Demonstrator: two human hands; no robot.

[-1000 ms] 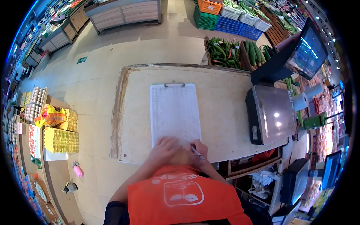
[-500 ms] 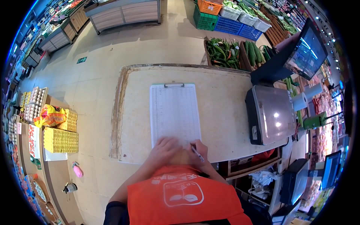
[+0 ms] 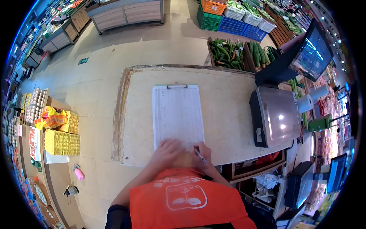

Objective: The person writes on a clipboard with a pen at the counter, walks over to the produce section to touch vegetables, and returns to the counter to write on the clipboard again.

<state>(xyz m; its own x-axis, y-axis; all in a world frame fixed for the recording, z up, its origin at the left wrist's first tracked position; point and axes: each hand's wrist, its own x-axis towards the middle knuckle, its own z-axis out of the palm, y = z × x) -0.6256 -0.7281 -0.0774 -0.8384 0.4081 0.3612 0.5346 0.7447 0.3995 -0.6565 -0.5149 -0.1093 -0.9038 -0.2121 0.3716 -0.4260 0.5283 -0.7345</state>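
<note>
On the worn counter lies a clipboard (image 3: 176, 87) with a metal clip at its far end. It bears a printed sheet with rows and columns (image 3: 177, 114). My left hand (image 3: 167, 152) rests over the near left part of the sheet, fingers stretched out and a little blurred. My right hand (image 3: 199, 153) is closed around a pen (image 3: 201, 156) at the sheet's near right corner. The pen's tip and the sheet's near edge are hidden by my hands.
A scale with a metal plate (image 3: 280, 116) and a screen (image 3: 312, 49) stand at the right. Beyond the counter (image 3: 228, 110) are boxes of peppers (image 3: 227, 53) and cucumbers (image 3: 258, 53). Yellow egg trays (image 3: 62, 143) are stacked at the left.
</note>
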